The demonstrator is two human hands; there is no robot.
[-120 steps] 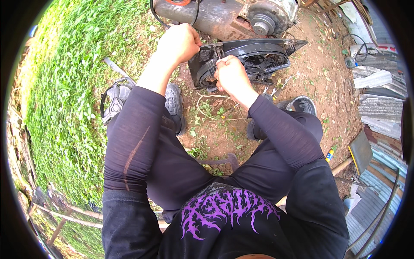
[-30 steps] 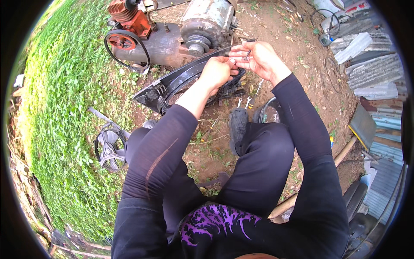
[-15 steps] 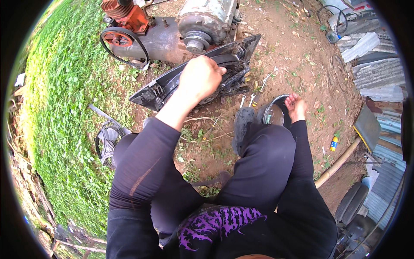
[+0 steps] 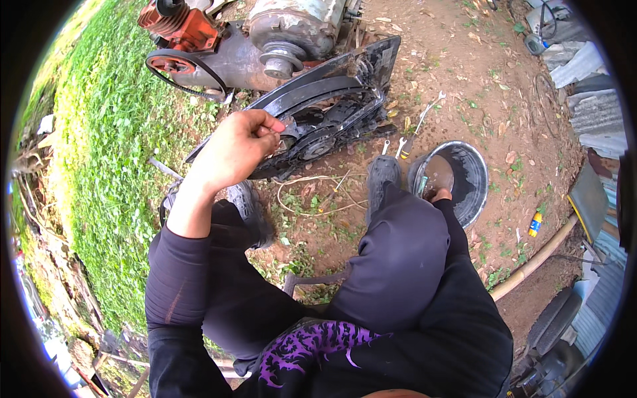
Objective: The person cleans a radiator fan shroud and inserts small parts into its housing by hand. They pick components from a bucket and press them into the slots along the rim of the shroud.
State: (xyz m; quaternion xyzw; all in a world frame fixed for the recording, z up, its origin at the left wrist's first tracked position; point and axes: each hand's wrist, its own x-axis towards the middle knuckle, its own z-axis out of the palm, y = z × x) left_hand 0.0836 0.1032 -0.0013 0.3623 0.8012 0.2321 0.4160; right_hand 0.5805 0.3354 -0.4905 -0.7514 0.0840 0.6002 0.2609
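Observation:
A black plastic fan shroud [image 4: 312, 86], ring-shaped inside and dirty, stands tilted in front of me. My left hand [image 4: 235, 147] is at its left part, with thumb and fingers closed together. What lies between those fingertips is hidden. On my right stands a black bucket [image 4: 483, 176] with brown water [image 4: 438, 171] in it. My right hand [image 4: 441, 194] is down inside this bucket, mostly behind my knee and sleeve, so its fingers do not show. Several wrenches [image 4: 401, 147] lie on the dirt between bucket and shroud.
Beyond the shroud sits an orange compressor [image 4: 182, 33] on a rusty tank, beside a motor with a pulley [image 4: 282, 60]. A yellow bottle [image 4: 535, 224] and a bamboo pole [image 4: 534, 259] lie at right, near corrugated metal sheets [image 4: 597, 119]. Grass [image 4: 106, 199] covers the left.
My left hand has moved left and nearer along the shroud, showing more of its middle. My right hand has gone from the bucket's rim down inside. The view has shifted slightly.

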